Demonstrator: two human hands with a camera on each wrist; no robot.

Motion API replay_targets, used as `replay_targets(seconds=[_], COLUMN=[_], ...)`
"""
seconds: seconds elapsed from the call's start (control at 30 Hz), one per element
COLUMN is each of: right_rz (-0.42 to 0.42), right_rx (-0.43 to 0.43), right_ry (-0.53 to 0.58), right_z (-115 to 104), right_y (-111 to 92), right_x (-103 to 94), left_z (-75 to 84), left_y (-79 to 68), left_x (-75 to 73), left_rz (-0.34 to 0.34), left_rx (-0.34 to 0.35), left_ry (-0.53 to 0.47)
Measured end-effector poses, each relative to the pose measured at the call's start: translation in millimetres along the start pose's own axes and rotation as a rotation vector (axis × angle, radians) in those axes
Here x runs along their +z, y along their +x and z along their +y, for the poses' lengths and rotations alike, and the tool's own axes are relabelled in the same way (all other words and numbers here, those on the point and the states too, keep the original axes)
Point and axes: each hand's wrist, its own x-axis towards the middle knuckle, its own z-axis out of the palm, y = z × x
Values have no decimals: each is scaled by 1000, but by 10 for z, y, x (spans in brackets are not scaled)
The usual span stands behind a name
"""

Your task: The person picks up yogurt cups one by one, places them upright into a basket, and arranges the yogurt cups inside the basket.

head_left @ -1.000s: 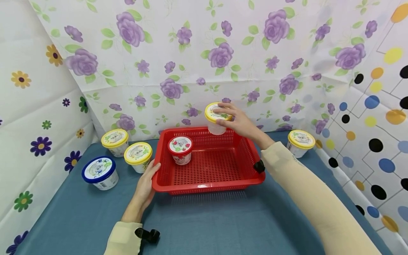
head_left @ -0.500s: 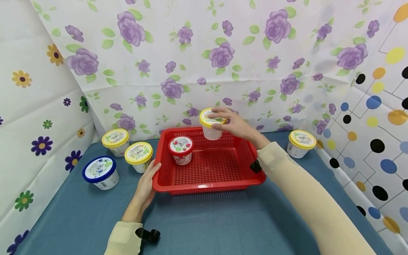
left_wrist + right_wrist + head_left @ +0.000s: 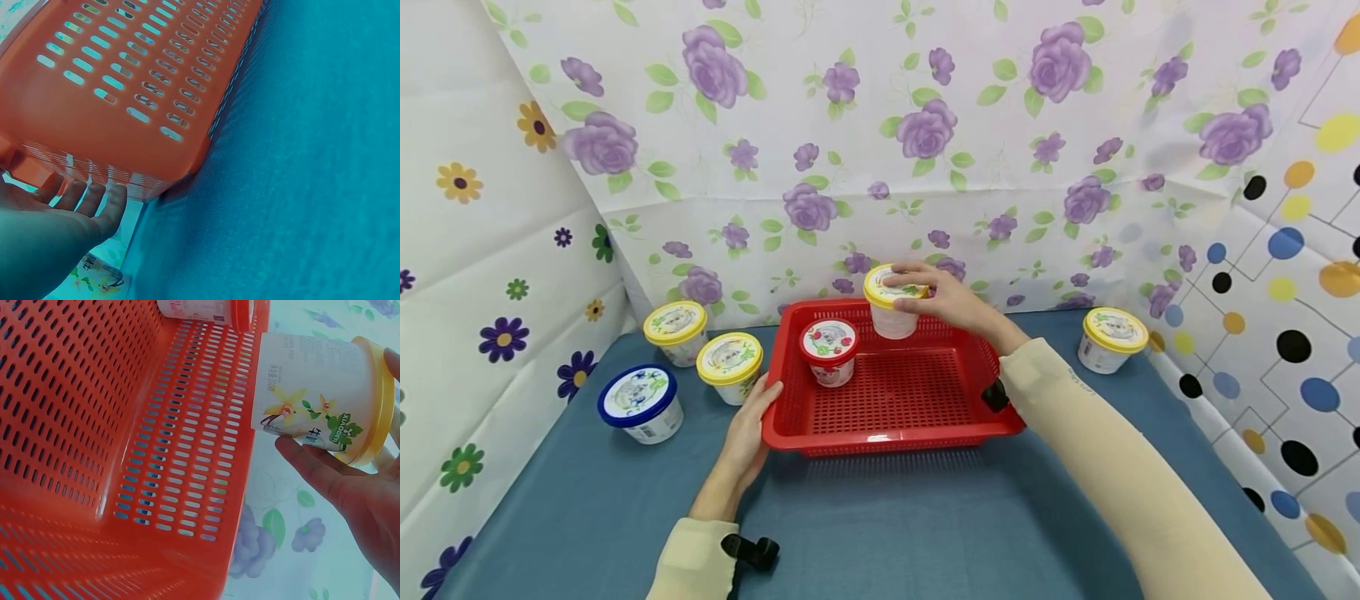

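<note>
Left hand [image 3: 748, 429]: grips a red, perforated plastic basket [image 3: 895, 439] by its rim.
Right hand [image 3: 951, 298]: pinches a round, white, yellow-lidded tub [image 3: 892, 321] near the far wall.

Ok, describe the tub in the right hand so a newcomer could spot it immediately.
Find the red perforated basket in the middle. At its far side, the right hand grips a yellow-lidded white tub printed with yellow flowers. The three other yellow-lidded tubs stand on the blue cloth; only this one is held.
</note>
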Motion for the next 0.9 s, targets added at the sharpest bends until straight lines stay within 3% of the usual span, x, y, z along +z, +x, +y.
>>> replay_targets(seconds=[0.9], right_rz=[-72], right_rx=[-20], right_ry=[18], right_z=[-41], right_y=[3], right_x=[56], left_z=[-8], left_y=[-1], left_x=[-4], left_rz=[-5], left_rx=[10], left_ry=[0])
